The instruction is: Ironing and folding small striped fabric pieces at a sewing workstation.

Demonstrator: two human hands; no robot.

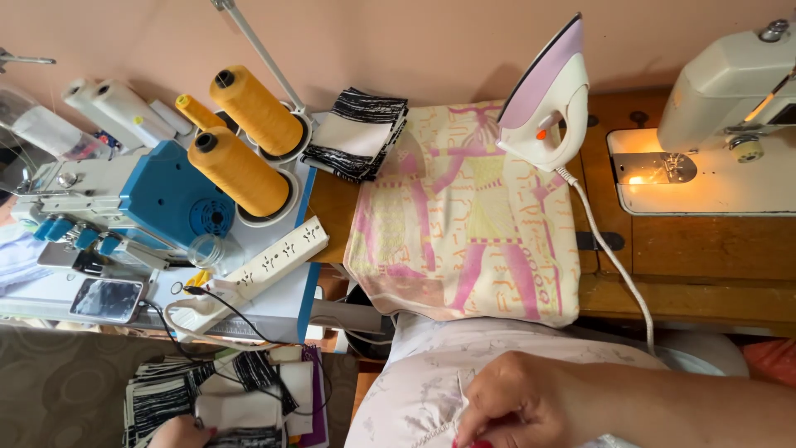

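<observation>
Right hand [516, 400] on pale garment [414, 382], left hand [178, 433] on striped fabric [166, 394]

Sewing workshop: sewing machine [730, 116], thread cones [240, 170], iron [547, 95].

bright, even daylight | warm glare at sewing machine lamp [643, 178] | sharp

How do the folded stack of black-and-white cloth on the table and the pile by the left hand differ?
The table stack is neatly folded and squared, lying beside the thread cones; the floor pile is loose and spread out. No hand touches the table stack, while the left hand rests at the floor pile's edge. A black cable crosses the floor pile; none crosses the table stack. Both show black streaks on white.
</observation>
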